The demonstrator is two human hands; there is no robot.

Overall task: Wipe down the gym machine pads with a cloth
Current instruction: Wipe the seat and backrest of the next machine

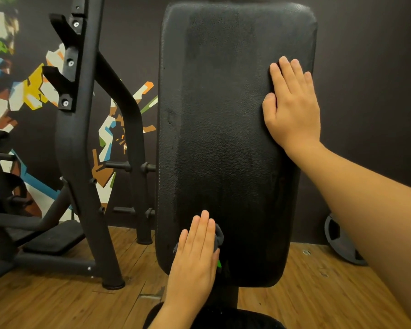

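Against a dark wall (365, 91), above a wooden floor (57, 302), a black backrest pad (223, 115) stands upright. The left hand (195, 252), fingers straight and together, presses a grey cloth (219, 235) against the pad's lower part. The right hand (292, 103) lies flat on its upper right edge.

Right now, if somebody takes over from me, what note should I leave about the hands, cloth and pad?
Left hand: flat, fingers straight, pressing the grey cloth against the lower part of the back pad.
Right hand: flat on the pad's upper right edge, holding nothing.
Done: a darker band down the pad's middle looks wiped, probably.
Left: the pad's side strips and bottom end.
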